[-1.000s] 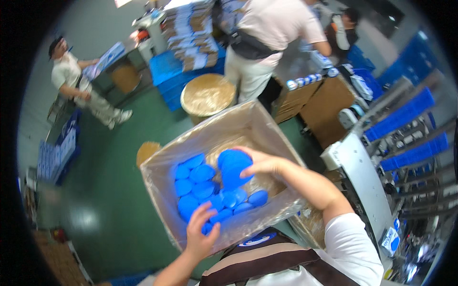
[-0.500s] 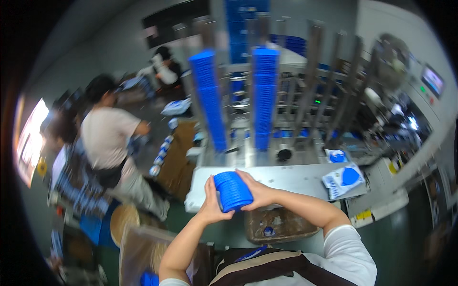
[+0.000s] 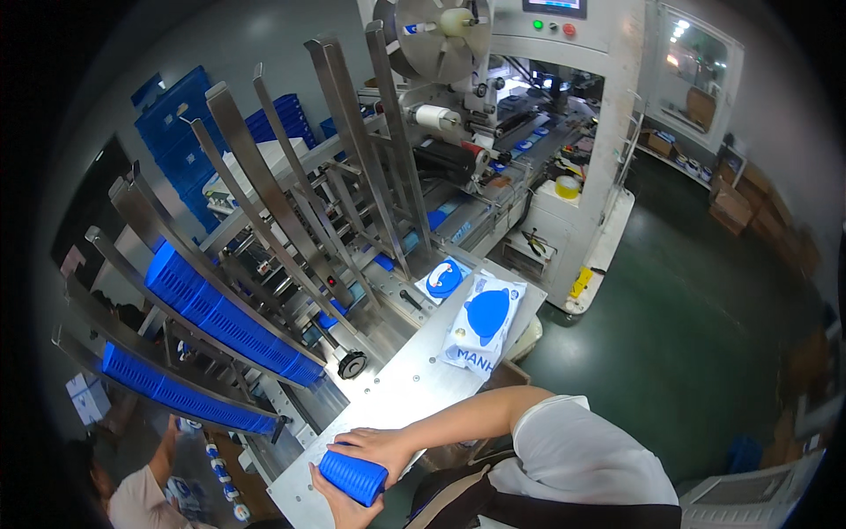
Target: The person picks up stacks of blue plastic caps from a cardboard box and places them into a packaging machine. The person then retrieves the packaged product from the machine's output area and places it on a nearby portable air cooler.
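A short stack of blue plastic lids (image 3: 356, 477) is held between my two hands, over the near end of the pale metal ledge (image 3: 408, 394). My right hand (image 3: 377, 446) lies across its top, fingers closed on the lids. From below and the left, my left hand (image 3: 339, 509) grips the same stack; part of that palm is cut off by the lower edge. Beyond the ledge, two tall columns of similar blue lids, the nearer column (image 3: 231, 317) and the farther column (image 3: 181, 391), lean between upright steel guide rails (image 3: 269, 181).
On the ledge's right part lies a white wipes packet (image 3: 483, 324) with a blue lid, beside a smaller white-and-blue piece (image 3: 443, 280). A black knob (image 3: 352, 364) juts near the rails. The machine's white cabinet (image 3: 564, 256) stands right. A person (image 3: 141, 485) is at lower left.
My view has swung to the right, bringing the machine's cabinet and the green floor in. Both hands still hold the lid stack, now lower and left in the picture.
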### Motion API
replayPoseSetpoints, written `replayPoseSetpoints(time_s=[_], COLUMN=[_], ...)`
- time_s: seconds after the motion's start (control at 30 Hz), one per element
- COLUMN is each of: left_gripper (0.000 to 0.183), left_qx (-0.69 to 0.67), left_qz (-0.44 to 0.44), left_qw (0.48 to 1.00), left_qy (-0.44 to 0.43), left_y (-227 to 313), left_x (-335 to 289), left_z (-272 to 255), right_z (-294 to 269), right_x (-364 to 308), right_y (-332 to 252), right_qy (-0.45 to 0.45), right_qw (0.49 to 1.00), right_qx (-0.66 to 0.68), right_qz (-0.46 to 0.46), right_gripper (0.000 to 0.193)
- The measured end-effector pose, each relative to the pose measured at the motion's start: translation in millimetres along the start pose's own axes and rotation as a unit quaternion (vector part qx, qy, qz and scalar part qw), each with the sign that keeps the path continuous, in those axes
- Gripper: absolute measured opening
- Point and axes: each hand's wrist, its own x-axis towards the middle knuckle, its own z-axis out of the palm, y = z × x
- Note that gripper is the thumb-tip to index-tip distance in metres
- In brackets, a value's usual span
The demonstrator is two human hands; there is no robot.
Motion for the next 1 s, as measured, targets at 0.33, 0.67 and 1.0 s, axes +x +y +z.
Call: replayPoseSetpoints(time_s=[0.33, 0.67, 1.0], left_gripper=[0.087, 0.084, 0.055], left_qx=[-0.684, -0.727, -0.717], left_qz=[-0.255, -0.184, -0.15], left_qw=[0.676, 0.651, 0.677], left_qy=[-0.106, -0.12, 0.067], left_y=[19.0, 43.8, -12.5], left_x=[27.8, 36.1, -15.8], left_z=[-35.4, -62.1, -94.5], right_z=[-55.4, -93.2, -364.4], right_x=[32.8, 65.5, 281.6], right_y=[-53.3, -66.8, -195.5], right_qy=[0.068, 0.128, 0.431], right_qw=[0.861, 0.845, 0.61], right_qx=[-0.408, -0.391, -0.625], right_qz=[-0.295, -0.343, -0.226], right_gripper=[0.075, 0.051, 0.107])
